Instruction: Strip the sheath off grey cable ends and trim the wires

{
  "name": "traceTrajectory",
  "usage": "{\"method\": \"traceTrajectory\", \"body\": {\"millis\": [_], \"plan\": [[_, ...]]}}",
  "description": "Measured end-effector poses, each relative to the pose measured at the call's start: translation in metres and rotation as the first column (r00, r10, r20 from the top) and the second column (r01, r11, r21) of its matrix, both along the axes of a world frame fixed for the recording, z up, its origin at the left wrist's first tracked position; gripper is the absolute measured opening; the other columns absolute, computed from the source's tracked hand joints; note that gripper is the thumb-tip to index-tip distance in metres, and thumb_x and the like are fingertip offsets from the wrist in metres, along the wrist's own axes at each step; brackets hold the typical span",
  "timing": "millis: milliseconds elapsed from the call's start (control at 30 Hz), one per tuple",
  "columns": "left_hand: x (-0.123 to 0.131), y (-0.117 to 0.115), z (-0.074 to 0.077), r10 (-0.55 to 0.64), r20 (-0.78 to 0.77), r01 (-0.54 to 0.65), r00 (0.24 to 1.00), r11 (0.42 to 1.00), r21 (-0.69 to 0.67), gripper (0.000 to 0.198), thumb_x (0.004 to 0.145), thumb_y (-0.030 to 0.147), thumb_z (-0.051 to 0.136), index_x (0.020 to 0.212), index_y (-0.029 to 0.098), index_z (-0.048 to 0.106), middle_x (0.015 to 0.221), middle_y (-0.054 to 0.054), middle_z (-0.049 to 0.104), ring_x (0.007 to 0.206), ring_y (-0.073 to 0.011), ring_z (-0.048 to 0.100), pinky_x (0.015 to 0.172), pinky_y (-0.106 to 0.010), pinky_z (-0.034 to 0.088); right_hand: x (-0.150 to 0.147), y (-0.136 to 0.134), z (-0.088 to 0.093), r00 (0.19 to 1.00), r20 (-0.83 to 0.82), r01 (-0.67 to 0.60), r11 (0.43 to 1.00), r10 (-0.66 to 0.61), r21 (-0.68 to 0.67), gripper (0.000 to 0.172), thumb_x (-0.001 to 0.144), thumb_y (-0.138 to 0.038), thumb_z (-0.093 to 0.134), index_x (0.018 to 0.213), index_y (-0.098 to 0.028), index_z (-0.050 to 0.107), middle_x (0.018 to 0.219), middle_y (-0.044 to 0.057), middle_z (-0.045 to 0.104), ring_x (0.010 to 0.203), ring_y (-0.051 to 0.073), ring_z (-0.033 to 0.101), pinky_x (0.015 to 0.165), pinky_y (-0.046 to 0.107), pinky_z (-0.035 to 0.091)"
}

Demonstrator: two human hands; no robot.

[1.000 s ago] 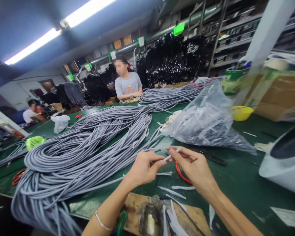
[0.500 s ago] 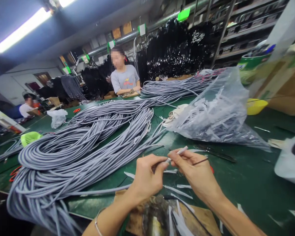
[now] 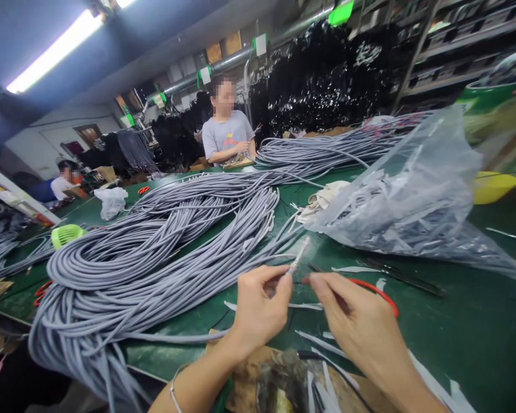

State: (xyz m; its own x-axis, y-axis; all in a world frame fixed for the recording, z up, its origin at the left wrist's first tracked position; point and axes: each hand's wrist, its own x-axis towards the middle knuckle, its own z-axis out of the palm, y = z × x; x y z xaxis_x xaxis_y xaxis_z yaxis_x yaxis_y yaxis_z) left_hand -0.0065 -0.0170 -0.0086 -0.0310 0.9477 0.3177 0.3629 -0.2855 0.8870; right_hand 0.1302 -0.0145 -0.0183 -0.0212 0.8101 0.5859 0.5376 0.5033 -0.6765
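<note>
My left hand (image 3: 258, 307) is closed, pinching the end of a grey cable (image 3: 298, 256) whose pale stripped tip sticks up and away from my fingers. My right hand (image 3: 361, 321) is just to the right of it, fingers curled together near the cable end; red-handled scissors (image 3: 376, 289) lie partly under that hand, and whether it grips them I cannot make out. A huge heap of coiled grey cables (image 3: 155, 241) fills the green table (image 3: 456, 321) to my left.
A clear plastic bag of cut sheath scraps (image 3: 413, 201) lies at the right. White sheath strips litter the table. A yellow bowl (image 3: 494, 186) stands far right. A brown board with a tool (image 3: 279, 378) sits below my hands. Two other people work at the far side.
The cable tip in my left hand has swung from pointing right to pointing up. My right hand has drawn slightly away from it. The view shifted a little.
</note>
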Motion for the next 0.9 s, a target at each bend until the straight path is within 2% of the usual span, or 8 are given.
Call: {"method": "traceTrajectory", "body": {"millis": [333,467,533,600,700,767,833,900], "plan": [[0.001,-0.003,0.001,0.008,-0.015,-0.008,1.0,1.0,-0.004,0.025,0.079,0.024,0.052,0.087,0.01,0.072,0.069,-0.008,0.066,0.056,-0.0142,0.058,0.05,-0.023,0.046,-0.006,-0.004,-0.002,0.998,0.057,0.029,0.997,-0.033,0.068,0.04,0.089,-0.036,0.039,0.058,-0.019,0.057,0.045,-0.002,0.052,0.037,0.008,0.043,0.041,0.02,0.032],[0.002,-0.005,0.003,0.031,-0.111,-0.021,0.993,0.996,0.09,0.022,0.078,0.021,0.053,0.084,0.011,0.072,0.064,-0.006,0.064,0.052,-0.0126,0.054,0.047,-0.021,0.042,-0.006,-0.004,-0.001,0.999,-0.049,-0.027,0.997,0.023,-0.078,0.046,0.085,-0.046,0.04,0.05,-0.019,0.05,0.04,-0.003,0.042,0.035,0.008,0.035,0.037,0.021,0.027],[0.002,-0.005,0.005,0.041,-0.162,-0.017,0.986,0.989,0.148,0.02,0.078,0.019,0.054,0.083,0.012,0.072,0.062,-0.005,0.065,0.052,-0.0122,0.053,0.046,-0.021,0.041,-0.006,0.0,-0.002,0.979,-0.173,-0.147,0.963,0.109,-0.224,0.049,0.082,-0.054,0.041,0.049,-0.019,0.047,0.04,-0.004,0.036,0.035,0.008,0.03,0.035,0.021,0.024],[0.002,-0.005,0.005,0.034,-0.196,0.002,0.98,0.983,0.182,0.02,0.078,0.019,0.055,0.085,0.013,0.072,0.064,-0.006,0.066,0.053,-0.0125,0.054,0.047,-0.022,0.041,-0.007,0.003,-0.004,0.922,-0.337,-0.312,0.879,0.188,-0.361,0.05,0.079,-0.061,0.04,0.051,-0.02,0.045,0.04,-0.006,0.027,0.035,0.007,0.022,0.032,0.022,0.019],[0.002,-0.004,0.005,-0.001,-0.216,0.042,0.976,0.982,0.187,0.02,0.078,0.019,0.055,0.084,0.013,0.073,0.064,-0.006,0.067,0.053,-0.0127,0.054,0.046,-0.022,0.04,-0.007,0.006,-0.006,0.856,-0.468,-0.433,0.802,0.223,-0.411,0.051,0.078,-0.065,0.037,0.051,-0.022,0.041,0.04,-0.008,0.018,0.034,0.007,0.015,0.031,0.022,0.015],[0.003,-0.004,0.006,-0.01,-0.219,0.046,0.976,0.986,0.159,0.02,0.077,0.019,0.055,0.082,0.014,0.074,0.061,-0.006,0.066,0.05,-0.012,0.053,0.045,-0.022,0.039,-0.009,0.002,-0.005,0.907,-0.371,-0.334,0.877,0.199,-0.346,0.05,0.08,-0.06,0.038,0.049,-0.021,0.041,0.04,-0.007,0.025,0.035,0.008,0.022,0.033,0.022,0.019],[0.003,-0.004,0.006,0.0,-0.206,0.026,0.979,0.992,0.12,0.02,0.076,0.019,0.056,0.08,0.014,0.075,0.058,-0.005,0.065,0.047,-0.0114,0.051,0.044,-0.021,0.038,-0.01,-0.003,-0.004,0.979,-0.178,-0.132,0.974,0.099,-0.185,0.047,0.085,-0.049,0.04,0.049,-0.02,0.044,0.041,-0.005,0.035,0.037,0.008,0.03,0.036,0.021,0.023],[0.003,-0.003,0.007,-0.006,-0.172,0.02,0.985,0.997,0.077,0.02,0.074,0.02,0.056,0.08,0.013,0.075,0.056,-0.005,0.065,0.045,-0.011,0.05,0.042,-0.021,0.037,-0.012,-0.008,-0.004,0.999,0.0,0.039,0.999,-0.039,0.033,0.042,0.088,-0.036,0.04,0.052,-0.019,0.05,0.041,-0.004,0.039,0.036,0.007,0.033,0.039,0.021,0.025]]}}
